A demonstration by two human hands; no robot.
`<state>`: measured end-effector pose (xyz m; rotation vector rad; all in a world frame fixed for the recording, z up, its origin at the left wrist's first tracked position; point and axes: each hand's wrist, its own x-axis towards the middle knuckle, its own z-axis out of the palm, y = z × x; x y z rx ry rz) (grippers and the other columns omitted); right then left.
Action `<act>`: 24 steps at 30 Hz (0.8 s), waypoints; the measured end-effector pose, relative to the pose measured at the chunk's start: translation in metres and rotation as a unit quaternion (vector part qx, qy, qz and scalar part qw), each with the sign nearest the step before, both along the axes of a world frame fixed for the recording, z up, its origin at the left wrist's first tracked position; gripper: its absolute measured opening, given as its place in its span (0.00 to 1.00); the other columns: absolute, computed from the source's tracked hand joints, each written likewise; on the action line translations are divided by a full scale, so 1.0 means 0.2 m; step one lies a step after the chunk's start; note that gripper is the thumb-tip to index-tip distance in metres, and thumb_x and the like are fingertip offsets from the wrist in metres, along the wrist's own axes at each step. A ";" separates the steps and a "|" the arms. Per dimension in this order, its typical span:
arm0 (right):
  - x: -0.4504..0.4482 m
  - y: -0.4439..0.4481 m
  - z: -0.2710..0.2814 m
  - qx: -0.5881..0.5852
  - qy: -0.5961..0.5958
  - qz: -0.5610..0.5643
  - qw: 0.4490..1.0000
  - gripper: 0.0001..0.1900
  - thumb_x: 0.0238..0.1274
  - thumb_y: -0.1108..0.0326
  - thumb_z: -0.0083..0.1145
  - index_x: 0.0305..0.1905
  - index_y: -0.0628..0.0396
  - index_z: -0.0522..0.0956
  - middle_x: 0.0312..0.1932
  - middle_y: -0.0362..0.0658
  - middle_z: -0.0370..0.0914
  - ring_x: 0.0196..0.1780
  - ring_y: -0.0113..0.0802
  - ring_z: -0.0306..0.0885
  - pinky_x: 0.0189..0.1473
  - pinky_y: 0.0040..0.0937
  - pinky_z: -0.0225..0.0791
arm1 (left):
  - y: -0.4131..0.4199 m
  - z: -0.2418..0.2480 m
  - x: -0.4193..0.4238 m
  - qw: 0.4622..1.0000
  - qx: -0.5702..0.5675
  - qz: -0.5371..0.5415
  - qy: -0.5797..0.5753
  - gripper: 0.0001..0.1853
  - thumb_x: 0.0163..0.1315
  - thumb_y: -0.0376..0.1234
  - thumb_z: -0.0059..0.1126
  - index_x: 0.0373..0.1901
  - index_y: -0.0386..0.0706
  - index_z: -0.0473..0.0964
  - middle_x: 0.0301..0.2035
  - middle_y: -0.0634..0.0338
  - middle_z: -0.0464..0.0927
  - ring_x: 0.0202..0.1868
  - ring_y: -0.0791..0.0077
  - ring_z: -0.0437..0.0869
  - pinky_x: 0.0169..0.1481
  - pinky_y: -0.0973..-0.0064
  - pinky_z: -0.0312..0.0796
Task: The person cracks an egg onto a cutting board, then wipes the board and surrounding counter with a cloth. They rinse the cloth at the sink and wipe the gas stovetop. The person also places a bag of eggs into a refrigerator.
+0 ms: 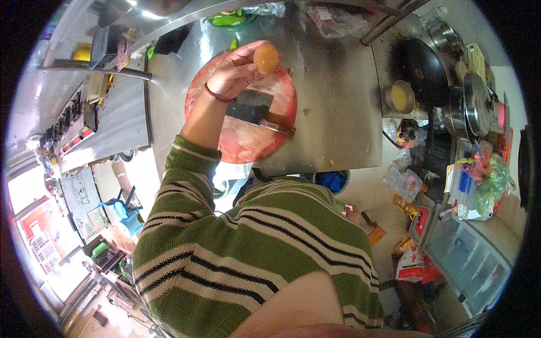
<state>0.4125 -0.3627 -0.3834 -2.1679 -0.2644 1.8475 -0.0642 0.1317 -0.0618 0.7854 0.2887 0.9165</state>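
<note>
My left hand (236,72) holds a brown egg (266,59) between thumb and fingers, raised over the far part of a round, red-stained chopping board (241,148). A cleaver (249,107) lies flat on the board below my wrist, its wooden handle (277,127) pointing right. A small skin-toned patch that looks like part of my right hand (351,213) shows low beside the striped sweater; its fingers are too small and hidden to read. The board rests on a stainless steel table (338,105).
Green peppers (228,19) fill a basket at the table's back, near a clear plastic bag (334,21). A steel shelf crosses above. To the right stand a black wok (418,72), a pot of yellowish liquid (399,97) and a lidded steel pot (477,105). A bucket (334,181) sits below the table.
</note>
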 end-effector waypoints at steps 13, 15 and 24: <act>-0.02 -0.29 -0.17 0.120 -0.015 -0.088 0.989 0.13 0.63 0.66 0.45 0.48 0.62 0.70 0.42 0.47 0.76 0.38 0.34 0.77 0.39 0.31 0.70 | -0.09 0.14 0.15 0.996 0.043 -0.010 0.077 0.34 0.54 0.31 0.60 0.62 0.35 0.57 0.56 0.48 0.66 0.56 0.59 0.71 0.59 0.61 0.67; 0.01 -0.33 -0.20 0.149 0.043 -0.155 0.976 0.12 0.65 0.66 0.44 0.47 0.62 0.70 0.43 0.45 0.75 0.37 0.33 0.76 0.38 0.30 0.70 | -0.11 0.14 0.16 0.996 0.035 -0.004 0.079 0.35 0.53 0.31 0.62 0.62 0.34 0.57 0.55 0.50 0.67 0.54 0.61 0.73 0.59 0.62 0.67; -0.02 -0.17 -0.02 0.129 -0.067 -0.025 0.989 0.12 0.63 0.64 0.46 0.45 0.60 0.73 0.40 0.45 0.77 0.37 0.34 0.78 0.37 0.32 0.70 | -0.19 0.22 0.19 0.985 0.079 0.035 0.146 0.29 0.56 0.28 0.58 0.60 0.33 0.60 0.53 0.53 0.69 0.54 0.64 0.73 0.59 0.62 0.67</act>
